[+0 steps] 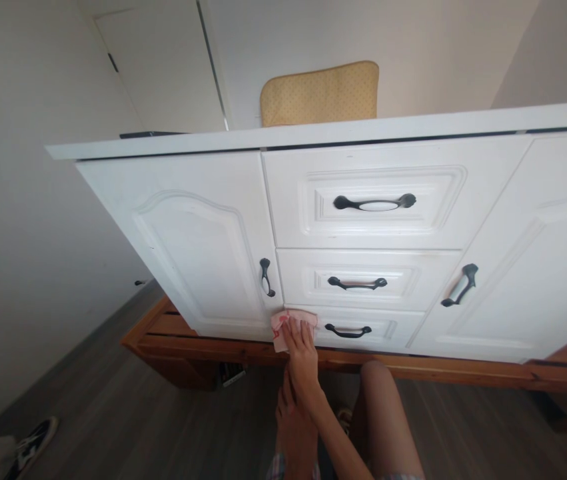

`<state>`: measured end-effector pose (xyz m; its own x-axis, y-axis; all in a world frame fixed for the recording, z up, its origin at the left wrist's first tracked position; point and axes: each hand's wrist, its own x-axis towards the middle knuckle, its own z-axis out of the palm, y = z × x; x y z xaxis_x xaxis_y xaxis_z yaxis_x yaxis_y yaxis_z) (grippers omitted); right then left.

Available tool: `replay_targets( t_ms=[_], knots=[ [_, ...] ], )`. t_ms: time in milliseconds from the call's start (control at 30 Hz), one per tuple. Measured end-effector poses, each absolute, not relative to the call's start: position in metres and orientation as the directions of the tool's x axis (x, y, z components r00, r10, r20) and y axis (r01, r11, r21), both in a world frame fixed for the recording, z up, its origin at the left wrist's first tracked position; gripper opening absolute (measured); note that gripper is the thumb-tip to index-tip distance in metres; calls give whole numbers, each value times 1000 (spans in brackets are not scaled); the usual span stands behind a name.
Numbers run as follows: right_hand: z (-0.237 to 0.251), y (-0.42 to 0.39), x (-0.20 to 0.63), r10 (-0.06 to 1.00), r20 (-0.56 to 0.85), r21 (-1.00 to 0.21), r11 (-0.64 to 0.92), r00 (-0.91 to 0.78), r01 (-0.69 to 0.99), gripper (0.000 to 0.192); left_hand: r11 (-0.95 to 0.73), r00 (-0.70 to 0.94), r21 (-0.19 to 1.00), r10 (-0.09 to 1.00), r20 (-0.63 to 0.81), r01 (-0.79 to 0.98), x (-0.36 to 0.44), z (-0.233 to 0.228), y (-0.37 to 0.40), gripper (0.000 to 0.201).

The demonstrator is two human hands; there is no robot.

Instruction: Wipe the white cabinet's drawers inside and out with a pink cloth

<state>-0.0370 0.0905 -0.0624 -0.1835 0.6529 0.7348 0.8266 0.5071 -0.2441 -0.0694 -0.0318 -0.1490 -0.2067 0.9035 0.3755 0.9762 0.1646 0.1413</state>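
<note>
My right hand (302, 347) presses a pink-and-white cloth (280, 340) with its fingers against the white cabinet (203, 253). The cloth lies over the bottom left corner of the lowest drawer (388, 331) and the edge of the left door. Just right of it is that drawer's dark handle (348, 331). Below the right wrist, my left hand (290, 410) rests low near my leg, fingers stretched out and holding nothing visible. Part of it is hidden behind the right forearm.
The cabinet stands on a brown wooden base (163, 343) above a grey floor. A beige padded board (320, 97) rises behind the top. Other handles jut from the middle drawer (358, 285) and right door (460, 287). Someone's shoe (33, 443) is at lower left.
</note>
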Motion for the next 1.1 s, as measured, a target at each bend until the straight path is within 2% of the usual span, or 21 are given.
replay_targets(
  t_ms=[133, 233, 333, 433, 533, 667, 700, 767, 833, 900, 1000, 1033, 1100],
  knots=[
    [-111, 77, -20, 781, 577, -301, 474, -238, 827, 89, 205, -234, 116, 897, 375, 972, -68, -147, -31, 66],
    [-133, 64, -1, 891, 435, -402, 324, -132, 856, 83, 209, -231, 99, 903, 363, 973, -67, -148, -31, 68],
    [-136, 58, 22, 940, 342, -512, 168, 20, 842, 82, 192, -216, 103, 907, 362, 976, -67, -150, -31, 73],
    [-133, 56, 49, 931, 325, -650, 94, 164, 754, 81, 198, -226, 113, 900, 374, 974, -66, -151, -31, 69],
    [-129, 60, 79, 865, 335, -814, 65, 374, 577, 74, 190, -228, 132, 893, 387, 973, -65, -151, -31, 67],
    [-111, 71, 118, 747, 90, -975, -68, 658, 211, 63, 196, -245, 164, 893, 378, 967, -65, -151, -31, 74],
    [-103, 74, 125, 721, 27, -993, -62, 692, 104, 57, 201, -253, 173, 894, 371, 964, -65, -151, -31, 77],
    [-82, 79, 132, 675, -48, -994, 44, 736, -105, 45, 209, -263, 185, 898, 353, 960, -65, -150, -30, 82],
    [-59, 84, 133, 623, -98, -942, 194, 776, -274, 41, 210, -263, 187, 905, 336, 960, -65, -149, -31, 82],
    [-36, 88, 131, 585, -107, -870, 336, 804, -360, 37, 205, -257, 184, 909, 328, 961, -65, -147, -31, 80],
    [-10, 92, 126, 576, -1, -785, 506, 817, -357, 30, 205, -252, 171, 910, 331, 964, -65, -145, -32, 78],
    [-5, 92, 124, 575, 44, -802, 508, 817, -315, 28, 207, -251, 164, 909, 332, 965, -65, -145, -32, 77],
    [1, 93, 117, 582, 112, -908, 389, 806, -155, 36, 207, -243, 140, 909, 339, 968, -65, -144, -32, 75]
  ],
)
